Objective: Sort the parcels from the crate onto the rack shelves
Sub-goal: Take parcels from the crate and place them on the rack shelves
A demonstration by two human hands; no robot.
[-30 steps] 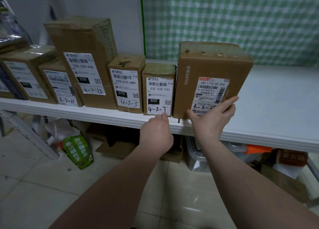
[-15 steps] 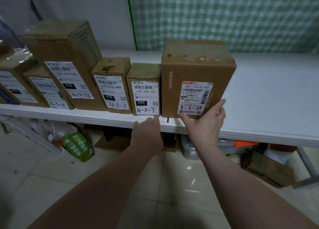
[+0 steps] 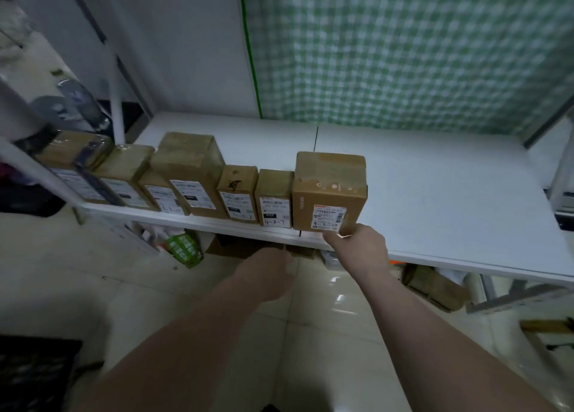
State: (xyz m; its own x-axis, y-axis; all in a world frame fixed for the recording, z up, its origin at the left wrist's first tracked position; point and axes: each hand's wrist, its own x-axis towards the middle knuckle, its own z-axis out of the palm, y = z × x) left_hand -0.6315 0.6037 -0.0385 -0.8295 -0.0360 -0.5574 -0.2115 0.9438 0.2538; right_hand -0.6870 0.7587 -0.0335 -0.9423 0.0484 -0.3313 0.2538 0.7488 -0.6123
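A row of several brown cardboard parcels with white labels stands along the front of the white rack shelf (image 3: 435,200). The rightmost parcel (image 3: 329,181), marked 4-3-24, is the largest at that end. My right hand (image 3: 357,247) is at its lower front corner, fingertips just touching the label edge, holding nothing. My left hand (image 3: 270,271) hangs below the shelf edge in front of the small parcel marked 4-3-7 (image 3: 275,194), fingers loosely curled, holding nothing.
The shelf to the right of the parcels is bare up to the green checked curtain (image 3: 403,54). Under the shelf lie a green bag (image 3: 183,250), cardboard boxes (image 3: 435,287) and clutter. A dark crate (image 3: 34,377) shows at the bottom left on the tiled floor.
The view has pulled back and up from the shelf. Both hands have drawn away from the parcels; my left hand dropped below the shelf edge, my right slid off the parcel's front to its lower corner.
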